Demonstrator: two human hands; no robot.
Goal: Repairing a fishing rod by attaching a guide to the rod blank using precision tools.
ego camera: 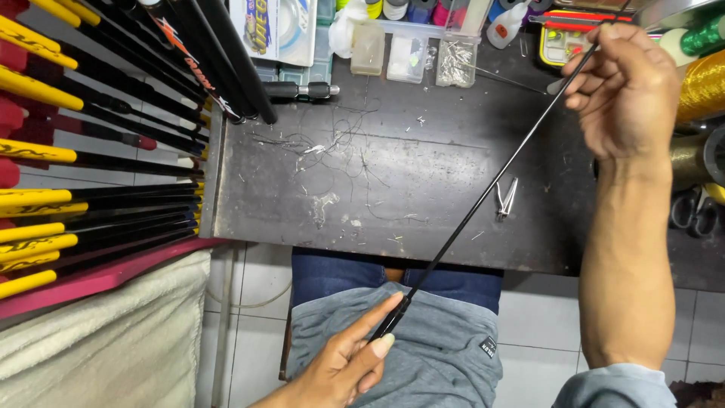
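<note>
My left hand (343, 363) and right hand (627, 87) grip a thin black rod (483, 196) with closed fingers. Too much bend could snap it over the table (423, 196).

Thin black rod (483, 193), glossy, plain along its length. Dark brown desk (393, 189), scuffed, flecked with pale scraps and black threads. Black rods with bright yellow ends (83, 204) on a red rack (98, 276). Cream towel (98, 340). Blue denim jeans (332, 268) under a grey shirt (438, 347). Gold thread spool (702, 83), green spool (702, 34). Silvery clippers (505, 199). White floor tiles (540, 332).
</note>
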